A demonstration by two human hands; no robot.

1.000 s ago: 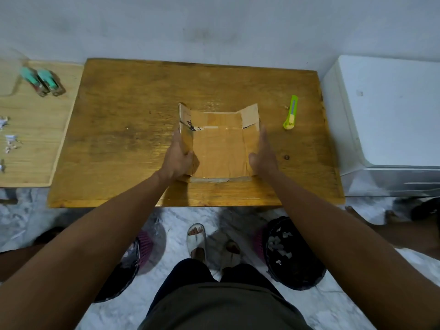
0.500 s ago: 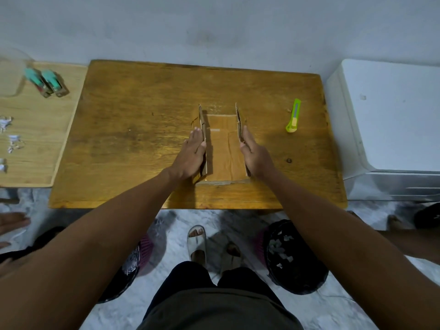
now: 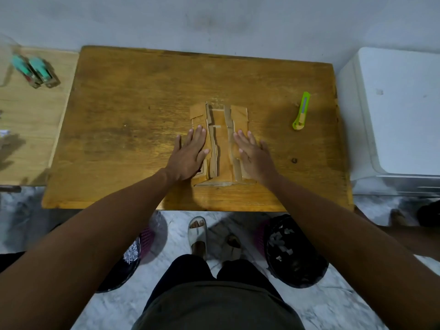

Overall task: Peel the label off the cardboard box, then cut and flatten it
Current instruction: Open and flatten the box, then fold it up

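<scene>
Side panels now folded in, box nearly flat.
Cardboard box (image 3: 220,146) mid-table (image 3: 133,110); left hand (image 3: 190,154) and right hand (image 3: 253,156), each grip spread flat, pressing the panels that stood upright 0.5 s ago. Cutter (image 3: 302,111) idle.

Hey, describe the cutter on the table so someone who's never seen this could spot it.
Start at the dark wooden table and look to its right side, near the white appliance. The utility knife lies there alone, right of the flattened cardboard box: slim, bright lime green.
</scene>
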